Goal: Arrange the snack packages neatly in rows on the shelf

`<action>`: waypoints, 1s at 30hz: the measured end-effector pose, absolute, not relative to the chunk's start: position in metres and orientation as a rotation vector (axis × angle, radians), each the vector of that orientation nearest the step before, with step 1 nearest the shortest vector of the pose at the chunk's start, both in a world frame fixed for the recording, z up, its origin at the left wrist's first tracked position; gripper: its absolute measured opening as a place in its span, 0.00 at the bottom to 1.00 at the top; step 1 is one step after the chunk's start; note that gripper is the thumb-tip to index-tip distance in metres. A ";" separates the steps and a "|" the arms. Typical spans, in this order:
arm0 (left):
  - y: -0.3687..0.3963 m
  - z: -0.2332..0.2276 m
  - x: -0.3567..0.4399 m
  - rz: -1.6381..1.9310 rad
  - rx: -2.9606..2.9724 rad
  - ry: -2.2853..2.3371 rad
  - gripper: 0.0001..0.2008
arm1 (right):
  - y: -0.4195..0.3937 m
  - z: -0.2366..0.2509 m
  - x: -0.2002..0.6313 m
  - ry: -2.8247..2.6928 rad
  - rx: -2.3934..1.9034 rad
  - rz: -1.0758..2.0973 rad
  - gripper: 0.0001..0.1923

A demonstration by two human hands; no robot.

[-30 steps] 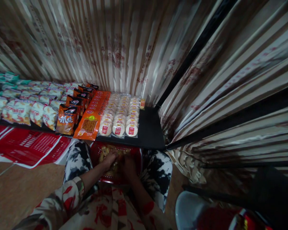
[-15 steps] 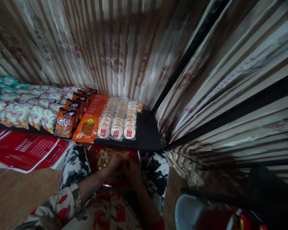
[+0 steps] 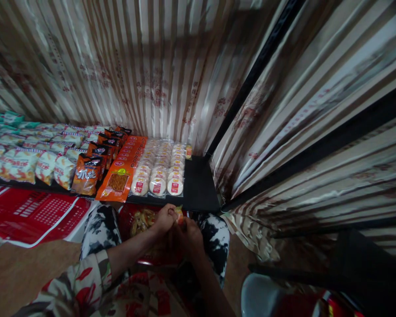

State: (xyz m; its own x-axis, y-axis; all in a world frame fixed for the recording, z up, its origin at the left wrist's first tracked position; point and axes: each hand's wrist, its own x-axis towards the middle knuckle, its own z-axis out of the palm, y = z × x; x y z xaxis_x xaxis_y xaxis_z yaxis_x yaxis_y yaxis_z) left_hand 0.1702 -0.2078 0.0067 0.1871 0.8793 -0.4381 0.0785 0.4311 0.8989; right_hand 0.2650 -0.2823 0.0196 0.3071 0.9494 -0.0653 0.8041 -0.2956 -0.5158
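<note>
Both hands have risen out of the red basket (image 3: 132, 215) on the lap since a second ago and now meet just below the black shelf (image 3: 199, 189) edge. Left hand (image 3: 165, 219) and right hand (image 3: 188, 235) touch each other, their fingers closed together around a small snack packet (image 3: 179, 214) whose yellowish end shows between them. More packets lie in the basket beside the left wrist. On the shelf above, rows of round white cakes (image 3: 158, 174) sit beside a long orange packet (image 3: 120, 174) and brown snack bags (image 3: 86, 174).
</note>
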 end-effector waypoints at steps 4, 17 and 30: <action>-0.202 0.022 0.179 0.729 0.998 1.161 0.08 | -0.277 0.026 0.274 -1.551 -2.142 0.447 0.16; -0.170 0.025 0.216 0.735 1.220 1.258 0.12 | -0.252 0.043 0.298 -1.465 -2.231 0.398 0.17; -0.157 0.046 0.236 0.605 1.405 1.342 0.16 | -0.223 0.042 0.320 -1.378 -2.327 0.364 0.18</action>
State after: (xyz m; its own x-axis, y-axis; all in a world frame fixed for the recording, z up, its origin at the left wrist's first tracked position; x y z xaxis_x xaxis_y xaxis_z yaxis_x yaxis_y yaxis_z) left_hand 0.2360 -0.1571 0.0464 0.2425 0.9251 -0.2921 0.3931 0.1816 0.9014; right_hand 0.3203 -0.2229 0.0419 0.4773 0.8786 -0.0155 0.7716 -0.4275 -0.4711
